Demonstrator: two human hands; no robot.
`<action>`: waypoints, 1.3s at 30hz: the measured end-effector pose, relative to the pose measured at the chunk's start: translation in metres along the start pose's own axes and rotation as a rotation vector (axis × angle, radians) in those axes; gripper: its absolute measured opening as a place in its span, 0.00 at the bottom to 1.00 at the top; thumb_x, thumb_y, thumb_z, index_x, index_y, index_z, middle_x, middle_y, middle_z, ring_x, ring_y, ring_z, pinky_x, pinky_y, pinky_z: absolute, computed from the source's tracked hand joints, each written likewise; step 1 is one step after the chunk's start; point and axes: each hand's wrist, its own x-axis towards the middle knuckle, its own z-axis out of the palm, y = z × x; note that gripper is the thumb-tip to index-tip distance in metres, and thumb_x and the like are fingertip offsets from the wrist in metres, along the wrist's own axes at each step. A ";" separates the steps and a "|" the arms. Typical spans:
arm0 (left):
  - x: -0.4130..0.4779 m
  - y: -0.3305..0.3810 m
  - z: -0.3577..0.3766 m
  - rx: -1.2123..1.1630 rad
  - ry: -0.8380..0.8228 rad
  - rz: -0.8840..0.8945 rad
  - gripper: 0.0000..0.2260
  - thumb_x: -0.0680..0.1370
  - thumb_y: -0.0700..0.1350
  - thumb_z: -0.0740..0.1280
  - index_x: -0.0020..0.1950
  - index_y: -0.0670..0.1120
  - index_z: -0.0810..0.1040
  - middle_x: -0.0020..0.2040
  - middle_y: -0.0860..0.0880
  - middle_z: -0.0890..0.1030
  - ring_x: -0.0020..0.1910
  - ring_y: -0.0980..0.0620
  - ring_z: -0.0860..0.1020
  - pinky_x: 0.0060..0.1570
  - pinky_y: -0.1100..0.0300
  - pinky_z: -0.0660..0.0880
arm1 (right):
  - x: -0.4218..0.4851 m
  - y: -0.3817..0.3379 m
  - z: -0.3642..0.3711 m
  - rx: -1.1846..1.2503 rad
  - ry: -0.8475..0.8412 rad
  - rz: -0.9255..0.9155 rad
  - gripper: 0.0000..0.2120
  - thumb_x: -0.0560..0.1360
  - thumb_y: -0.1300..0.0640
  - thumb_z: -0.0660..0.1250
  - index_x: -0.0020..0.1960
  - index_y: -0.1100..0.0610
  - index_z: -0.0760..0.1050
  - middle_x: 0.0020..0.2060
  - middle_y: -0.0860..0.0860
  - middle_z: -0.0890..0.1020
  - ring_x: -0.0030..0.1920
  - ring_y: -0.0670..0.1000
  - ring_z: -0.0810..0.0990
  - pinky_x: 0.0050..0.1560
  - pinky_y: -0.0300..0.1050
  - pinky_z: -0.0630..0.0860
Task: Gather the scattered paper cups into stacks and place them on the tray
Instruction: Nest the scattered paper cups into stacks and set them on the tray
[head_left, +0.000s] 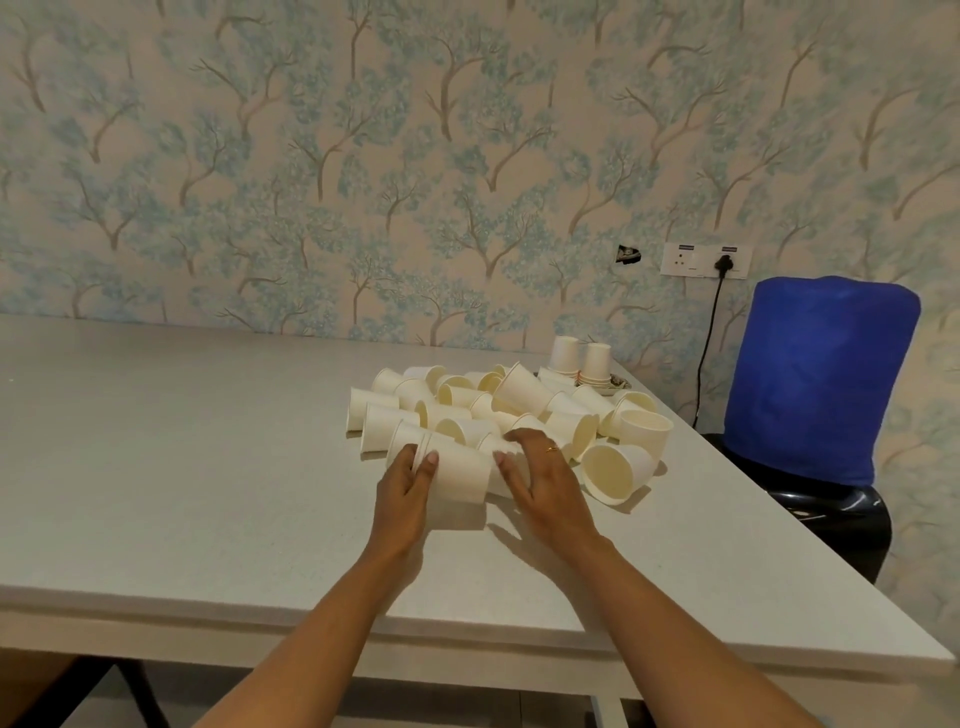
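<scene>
Your left hand (404, 491) has fingers clamped on a sideways cup (457, 475) at the pile's (498, 410) near edge. Your right hand (540, 478) lies over another cup w/ fingers spread; can't tell if it grips. Two upside-down stacks (579, 361) stand on the tray (621, 383) behind, near the wall.

On the pale tabletop (182, 467) lies a heap of white paper cups (519, 410), most on their side. The left hand (402, 493) has its grip around a lying cup (460, 475); the right hand (543, 480) rests on the cups just beside it. Behind the heap, two upside-down stacks (579, 361) stand on a tray (621, 383).
</scene>
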 end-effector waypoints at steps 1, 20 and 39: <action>0.002 -0.001 -0.001 0.010 0.033 -0.006 0.16 0.79 0.48 0.59 0.67 0.54 0.67 0.59 0.49 0.74 0.56 0.48 0.75 0.49 0.50 0.78 | 0.002 0.006 -0.001 -0.036 0.023 0.021 0.17 0.78 0.49 0.59 0.63 0.56 0.68 0.61 0.52 0.74 0.62 0.52 0.71 0.56 0.40 0.66; 0.012 -0.007 -0.010 0.084 0.246 0.026 0.18 0.80 0.52 0.53 0.69 0.48 0.66 0.58 0.48 0.74 0.50 0.54 0.73 0.45 0.60 0.73 | 0.003 0.031 0.009 0.338 0.051 0.419 0.31 0.69 0.54 0.73 0.68 0.53 0.62 0.62 0.56 0.73 0.58 0.55 0.75 0.48 0.43 0.77; 0.006 -0.014 0.024 0.003 0.077 -0.053 0.10 0.79 0.54 0.54 0.48 0.71 0.71 0.51 0.62 0.73 0.51 0.61 0.72 0.41 0.66 0.69 | -0.002 0.022 0.001 0.808 0.139 0.436 0.11 0.75 0.58 0.66 0.55 0.50 0.71 0.53 0.52 0.77 0.51 0.49 0.78 0.39 0.36 0.80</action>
